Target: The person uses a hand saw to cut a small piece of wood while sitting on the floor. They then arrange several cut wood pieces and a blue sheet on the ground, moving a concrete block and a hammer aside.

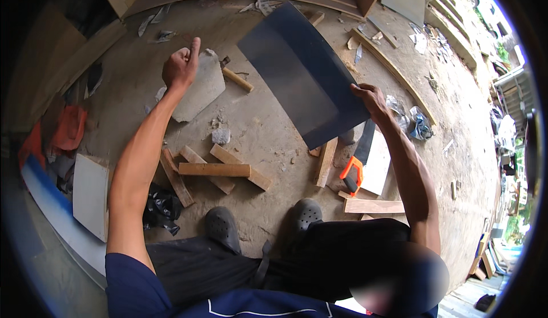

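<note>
My right hand [370, 96] grips the right edge of a large dark grey flat panel [302, 73] and holds it tilted above the dusty concrete floor [262, 130]. My left hand [181, 65] is raised at the upper left. It holds nothing, its fingers are curled and the index finger points up. Just beyond it a pale grey slab [200, 87] lies on the floor. My grey shoes [222, 227] stand below, close to several wood offcuts.
A handsaw with an orange handle [355, 167] lies on a white board [377, 167] under my right forearm. Short wood blocks [214, 169] are scattered mid-floor. At the left are a black plastic bag [162, 209] and a white panel [91, 195]. Long timber strips [394, 70] lie at the far right.
</note>
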`<state>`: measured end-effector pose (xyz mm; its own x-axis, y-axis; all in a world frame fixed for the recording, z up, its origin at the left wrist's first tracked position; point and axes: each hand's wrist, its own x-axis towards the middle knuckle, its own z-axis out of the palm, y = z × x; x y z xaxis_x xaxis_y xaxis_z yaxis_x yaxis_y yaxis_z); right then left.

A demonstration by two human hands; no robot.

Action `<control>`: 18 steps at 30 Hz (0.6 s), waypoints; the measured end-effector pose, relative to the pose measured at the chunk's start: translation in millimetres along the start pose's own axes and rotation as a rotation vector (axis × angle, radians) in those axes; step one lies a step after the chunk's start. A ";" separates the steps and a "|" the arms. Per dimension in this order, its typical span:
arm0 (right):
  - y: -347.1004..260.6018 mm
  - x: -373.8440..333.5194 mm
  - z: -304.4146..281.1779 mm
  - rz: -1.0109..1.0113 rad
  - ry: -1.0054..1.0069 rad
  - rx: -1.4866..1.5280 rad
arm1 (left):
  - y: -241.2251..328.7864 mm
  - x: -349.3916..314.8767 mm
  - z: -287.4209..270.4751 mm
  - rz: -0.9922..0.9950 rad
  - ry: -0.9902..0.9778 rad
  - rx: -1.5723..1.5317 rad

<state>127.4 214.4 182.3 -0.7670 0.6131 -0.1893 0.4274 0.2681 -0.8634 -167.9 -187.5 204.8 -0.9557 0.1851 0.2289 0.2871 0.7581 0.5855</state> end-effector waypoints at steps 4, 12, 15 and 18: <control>-11.6 -4.2 -9.0 -0.061 -0.077 0.187 | 47.4 -11.6 4.6 -0.200 -0.116 -0.388; -52.7 -32.5 18.6 -0.117 -0.032 0.219 | 125.6 -57.6 16.2 -0.276 -0.515 -1.585; -60.4 -46.6 18.0 -0.247 0.186 -0.254 | 139.2 -60.6 26.5 -0.454 -0.252 -1.342; -83.2 -63.6 39.3 -0.676 0.583 -0.773 | 148.7 -68.2 43.9 -0.532 -0.168 -1.383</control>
<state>121.8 123.9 247.9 -0.7001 0.3671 0.6124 0.3484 0.9243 -0.1557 -62.8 -60.0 242.1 -0.9343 0.2251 -0.2764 -0.3474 -0.4023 0.8470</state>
